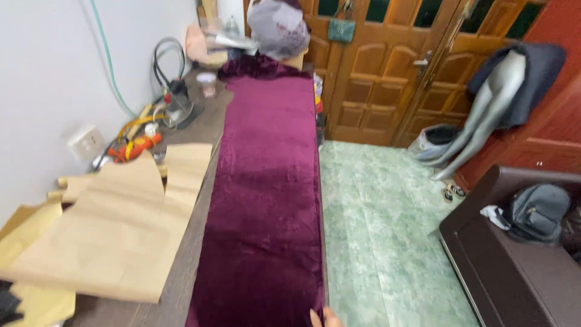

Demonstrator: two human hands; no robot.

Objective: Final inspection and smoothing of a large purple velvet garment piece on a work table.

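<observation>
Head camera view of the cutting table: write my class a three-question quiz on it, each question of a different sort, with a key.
1. True or false: the purple velvet fabric lies stretched lengthwise along the table.
2. What lies left of the fabric?
A. brown paper pattern pieces
B. a sewing machine
C. a folded towel
3. Fill in: fingertips of a hand touch the fabric at its ___ edge.

Key: 1 true. 2 A. 3 near (bottom), at the right corner; which hand it is cannot be told.
</observation>
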